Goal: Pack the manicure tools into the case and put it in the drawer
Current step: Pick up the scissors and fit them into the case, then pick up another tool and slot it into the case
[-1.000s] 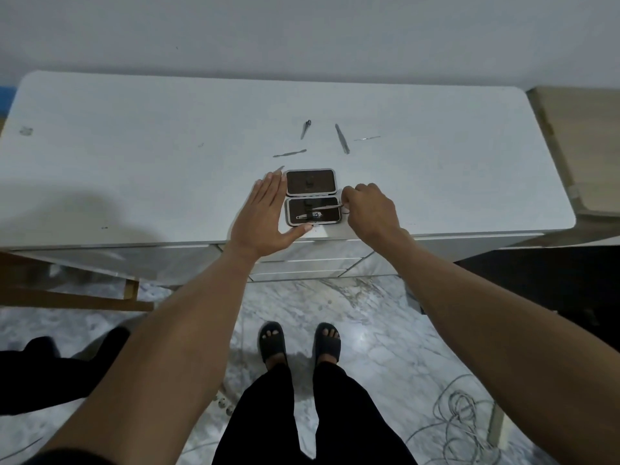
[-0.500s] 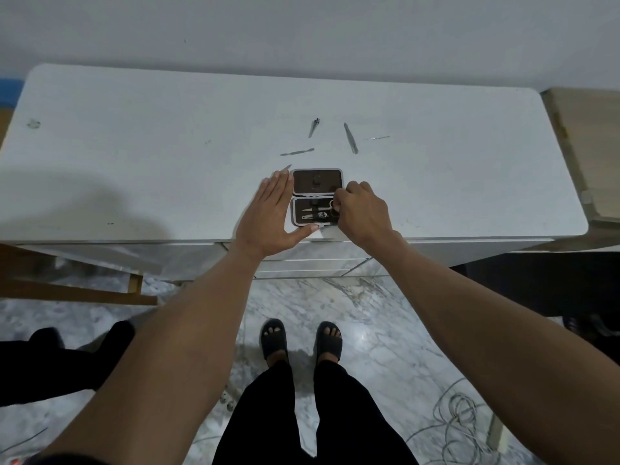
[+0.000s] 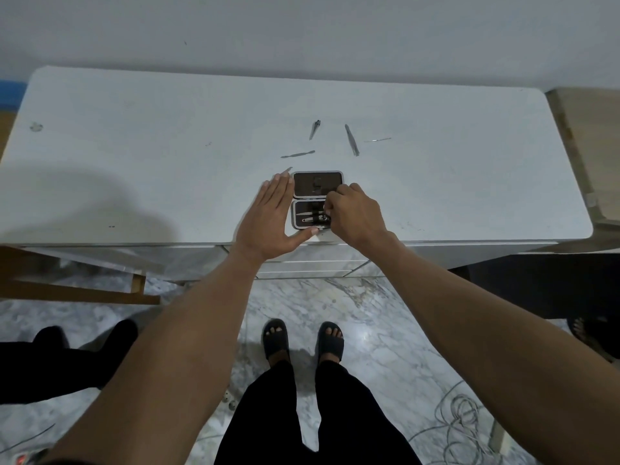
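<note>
On the white rectangular tabletop (image 3: 134, 169), the open dark-lined manicure case (image 3: 317, 199) lies near the front edge, flat open left hand (image 3: 268, 223) bracing its left side, right hand (image 3: 355, 216) curled over its near half (grip unclear); slim steel tools (image 3: 351, 139) lie beyond, nearer the right hand

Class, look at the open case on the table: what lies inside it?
In the case's near half lie metal tools. The far half shows dark lining and a strap. The right hand covers the right end, so anything there is hidden.
</note>
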A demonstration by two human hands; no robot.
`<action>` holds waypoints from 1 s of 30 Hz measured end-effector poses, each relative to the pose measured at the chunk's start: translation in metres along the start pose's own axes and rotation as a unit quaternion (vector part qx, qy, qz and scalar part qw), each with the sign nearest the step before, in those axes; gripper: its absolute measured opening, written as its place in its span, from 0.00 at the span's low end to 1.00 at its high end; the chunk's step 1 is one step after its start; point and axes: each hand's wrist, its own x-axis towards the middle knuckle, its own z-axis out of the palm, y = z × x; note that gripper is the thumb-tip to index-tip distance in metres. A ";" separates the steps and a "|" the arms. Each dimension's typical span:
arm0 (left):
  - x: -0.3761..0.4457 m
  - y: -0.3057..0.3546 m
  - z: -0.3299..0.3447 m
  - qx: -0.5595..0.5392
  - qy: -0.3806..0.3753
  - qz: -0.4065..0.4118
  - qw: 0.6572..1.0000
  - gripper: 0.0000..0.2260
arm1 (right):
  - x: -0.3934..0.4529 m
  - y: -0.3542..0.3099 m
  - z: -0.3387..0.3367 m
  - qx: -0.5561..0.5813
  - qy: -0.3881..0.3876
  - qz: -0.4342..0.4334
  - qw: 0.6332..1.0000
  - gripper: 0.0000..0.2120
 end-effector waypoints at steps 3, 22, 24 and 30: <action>0.000 0.001 0.000 0.001 0.003 0.000 1.000 0.49 | 0.004 0.001 -0.004 0.013 -0.015 0.001 1.000 0.06; 0.002 0.003 -0.004 0.016 -0.028 -0.014 0.999 0.50 | 0.131 0.024 -0.015 0.109 0.015 0.095 0.989 0.08; 0.003 0.005 -0.005 0.020 -0.033 -0.012 0.999 0.51 | 0.141 0.026 -0.014 0.111 0.019 0.098 0.989 0.10; 0.003 0.003 -0.006 -0.007 -0.017 -0.011 1.000 0.49 | 0.169 0.028 -0.007 0.075 0.014 0.071 0.995 0.18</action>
